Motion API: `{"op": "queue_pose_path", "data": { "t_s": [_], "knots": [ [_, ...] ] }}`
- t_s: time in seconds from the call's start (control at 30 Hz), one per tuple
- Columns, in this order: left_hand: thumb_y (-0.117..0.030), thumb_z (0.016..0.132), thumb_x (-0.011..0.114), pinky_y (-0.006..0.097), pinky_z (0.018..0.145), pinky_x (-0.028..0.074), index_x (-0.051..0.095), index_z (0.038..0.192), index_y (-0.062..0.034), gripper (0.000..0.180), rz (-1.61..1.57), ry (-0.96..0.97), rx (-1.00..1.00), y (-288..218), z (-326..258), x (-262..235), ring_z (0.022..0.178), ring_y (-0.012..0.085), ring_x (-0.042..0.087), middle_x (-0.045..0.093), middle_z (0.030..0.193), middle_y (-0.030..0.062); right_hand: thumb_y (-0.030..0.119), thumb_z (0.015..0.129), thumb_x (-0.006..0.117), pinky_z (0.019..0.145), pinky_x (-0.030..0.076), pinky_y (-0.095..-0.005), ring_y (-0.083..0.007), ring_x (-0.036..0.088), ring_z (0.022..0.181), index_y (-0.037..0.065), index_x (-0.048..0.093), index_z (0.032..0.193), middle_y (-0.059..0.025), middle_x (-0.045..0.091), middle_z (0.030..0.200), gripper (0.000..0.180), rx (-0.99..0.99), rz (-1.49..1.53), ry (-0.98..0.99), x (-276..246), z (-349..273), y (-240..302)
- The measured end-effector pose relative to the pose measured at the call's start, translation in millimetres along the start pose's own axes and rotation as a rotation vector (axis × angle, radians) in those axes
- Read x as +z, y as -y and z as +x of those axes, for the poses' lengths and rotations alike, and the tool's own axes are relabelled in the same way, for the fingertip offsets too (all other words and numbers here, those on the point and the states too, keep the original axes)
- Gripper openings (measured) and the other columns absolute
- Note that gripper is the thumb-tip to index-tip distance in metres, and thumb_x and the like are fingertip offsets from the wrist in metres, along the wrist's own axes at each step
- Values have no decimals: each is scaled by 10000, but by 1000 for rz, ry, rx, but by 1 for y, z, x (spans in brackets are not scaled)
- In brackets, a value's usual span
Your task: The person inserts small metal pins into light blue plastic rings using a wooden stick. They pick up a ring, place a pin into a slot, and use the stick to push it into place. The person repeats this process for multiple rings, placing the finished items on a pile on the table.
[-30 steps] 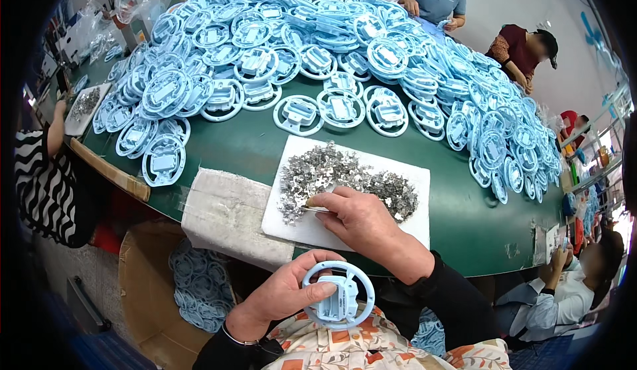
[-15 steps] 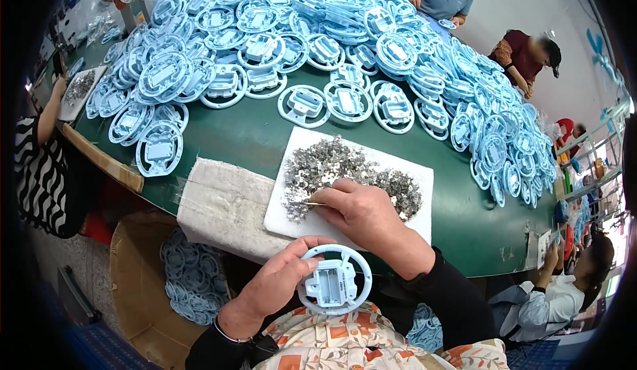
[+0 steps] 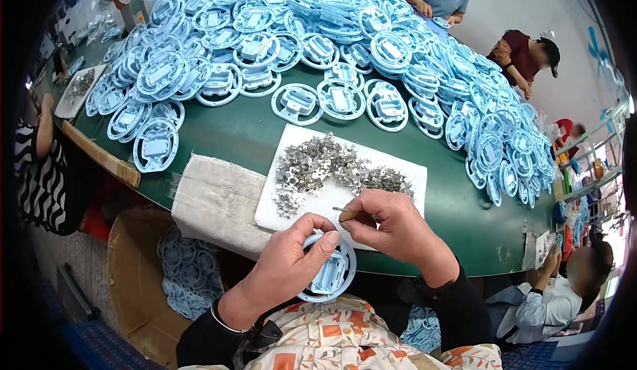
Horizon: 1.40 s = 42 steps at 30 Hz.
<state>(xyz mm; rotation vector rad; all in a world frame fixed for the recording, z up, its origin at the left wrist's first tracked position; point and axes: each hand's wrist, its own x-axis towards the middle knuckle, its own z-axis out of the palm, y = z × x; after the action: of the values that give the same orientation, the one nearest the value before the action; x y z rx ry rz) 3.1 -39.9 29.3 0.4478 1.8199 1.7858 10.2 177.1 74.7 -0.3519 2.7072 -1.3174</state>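
My left hand point(image 3: 282, 264) grips a light blue plastic toy steering wheel point(image 3: 330, 277) by its upper left rim, thumb over the front. The wheel has an open compartment in its middle and hangs just past the table's near edge. Close to its upper right, my right hand point(image 3: 398, 227) pinches a thin, slender tool point(image 3: 340, 209) pointing left; its exact kind and anything at its tip are too small to tell. Beyond both hands, many small metal pieces point(image 3: 312, 161) are heaped on a white foam board point(image 3: 269, 212).
A great heap of blue wheels point(image 3: 265, 18) covers the far part of the green table point(image 3: 232, 131). A cloth-covered block point(image 3: 215, 194) lies left of the board. Below stands a cardboard box point(image 3: 129, 284) holding more wheels. Other people work around the table.
My right hand has drawn back from the metal pieces toward the wheel, bringing the thin tool. My left hand has risen slightly, its thumb shifting up the rim.
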Motion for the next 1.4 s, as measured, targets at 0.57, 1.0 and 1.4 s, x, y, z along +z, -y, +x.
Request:
{"op": "queue_pose_path", "data": {
  "t_s": [0.57,1.0,1.4],
  "knots": [
    [-96,1027,483,317,706,483,582,1228,27,256,214,-20,40,7,29,13,787,134,593,657,886,82,90,938,711,598,456,-258,-60,538,668,3,678,952,-1,621,742,93,161,290,-98,-2,-39,-11],
    [-117,1036,488,383,663,509,607,1230,28,270,317,-22,59,6,33,15,716,208,644,687,820,146,124,837,742,561,537,-387,-288,683,653,60,641,856,-94,668,737,121,-18,-338,-173,15,-33,0],
    [-113,1021,475,401,664,520,631,1175,50,274,356,-60,102,15,38,13,697,267,672,677,764,188,43,836,721,587,539,-412,-310,650,658,51,674,1239,-89,616,772,406,-31,-314,-213,21,-54,1]
  ]
}}
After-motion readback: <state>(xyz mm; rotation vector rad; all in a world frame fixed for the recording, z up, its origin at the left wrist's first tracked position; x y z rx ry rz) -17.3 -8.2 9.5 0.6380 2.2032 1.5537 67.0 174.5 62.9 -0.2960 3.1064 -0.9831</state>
